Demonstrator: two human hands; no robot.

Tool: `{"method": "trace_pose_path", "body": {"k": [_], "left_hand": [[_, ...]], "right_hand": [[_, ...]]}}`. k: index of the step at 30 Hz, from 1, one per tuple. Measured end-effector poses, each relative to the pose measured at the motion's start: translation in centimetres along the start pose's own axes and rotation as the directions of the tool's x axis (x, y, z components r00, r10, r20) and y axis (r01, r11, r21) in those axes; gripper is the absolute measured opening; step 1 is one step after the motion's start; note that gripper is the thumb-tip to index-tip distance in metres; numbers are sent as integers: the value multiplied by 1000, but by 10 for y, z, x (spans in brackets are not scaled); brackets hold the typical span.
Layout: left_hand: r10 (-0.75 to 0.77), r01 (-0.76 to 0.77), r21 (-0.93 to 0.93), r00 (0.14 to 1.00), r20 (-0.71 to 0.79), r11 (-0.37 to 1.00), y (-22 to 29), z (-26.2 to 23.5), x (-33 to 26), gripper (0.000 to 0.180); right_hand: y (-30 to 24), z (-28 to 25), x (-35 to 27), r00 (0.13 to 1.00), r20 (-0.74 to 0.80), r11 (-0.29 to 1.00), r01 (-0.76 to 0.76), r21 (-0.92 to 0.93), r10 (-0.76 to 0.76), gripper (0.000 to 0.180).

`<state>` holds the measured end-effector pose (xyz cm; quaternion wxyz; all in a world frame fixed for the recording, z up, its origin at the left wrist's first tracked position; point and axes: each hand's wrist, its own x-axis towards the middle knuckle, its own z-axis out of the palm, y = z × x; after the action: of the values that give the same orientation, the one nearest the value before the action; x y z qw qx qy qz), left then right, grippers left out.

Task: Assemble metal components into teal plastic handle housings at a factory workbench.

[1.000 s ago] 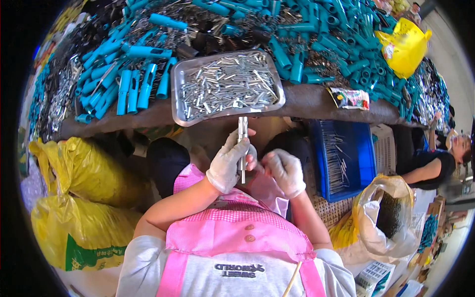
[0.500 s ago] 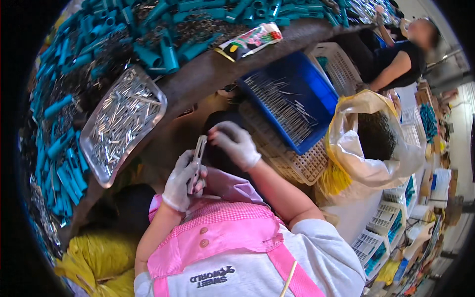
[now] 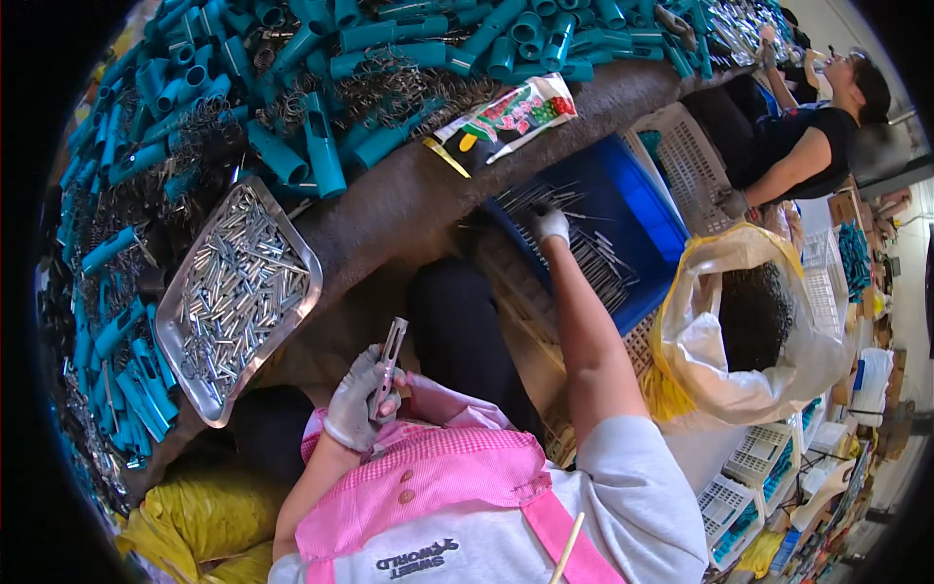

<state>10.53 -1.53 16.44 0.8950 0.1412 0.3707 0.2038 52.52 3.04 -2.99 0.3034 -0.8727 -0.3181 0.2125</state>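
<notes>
My left hand [image 3: 356,401], in a pale glove, is closed around a slotted silver metal tube [image 3: 391,352] that tilts up in front of my apron. My right hand [image 3: 552,224], also gloved, reaches over into a blue bin [image 3: 637,219]. Thin metal rods [image 3: 603,268] lie in that bin, and the hand is down at their upper end. Its fingertips are dark and partly lost among the rods, so their grip is unclear. To the left, a metal tray [image 3: 309,282] holds many short silver pins [image 3: 238,292].
Teal plastic tubes [image 3: 321,146] and loose springs [image 3: 379,83] are heaped along the bench [image 3: 389,209], with a colourful wrapper [image 3: 516,117] at its edge. Right of the bin stands an open sack [image 3: 681,331] of dark small parts. A co-worker [image 3: 808,146] sits at the far right.
My right hand has moved away from the tube, forward and right into the blue bin. The left hand still holds the tube. The view has shifted slightly.
</notes>
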Motion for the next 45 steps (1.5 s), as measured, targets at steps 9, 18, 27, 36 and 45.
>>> {"method": "trace_pose_path", "body": {"k": [9,18,27,36,45], "left_hand": [[33,-33,5,995,-89,999,4,-6,8,22],[-33,31,-31,998,-60,999,-3,-5,11,21],[88,-85,65,995,-46,994,3,-4,-10,24],[180,-201,232,978,107,952,32,12,-54,35],[181,-188,180,982,54,966,38,-21,-121,38]], "right_hand": [[-17,31,39,976,-58,947,-218,-236,210,36],[-6,38,41,998,1,964,-61,-259,63,42],[-21,-29,-45,995,93,586,-89,806,23,15],[-146,-113,-219,820,449,313,-348,884,-354,18],[-236,-126,-228,473,528,703,376,603,-706,16]]}}
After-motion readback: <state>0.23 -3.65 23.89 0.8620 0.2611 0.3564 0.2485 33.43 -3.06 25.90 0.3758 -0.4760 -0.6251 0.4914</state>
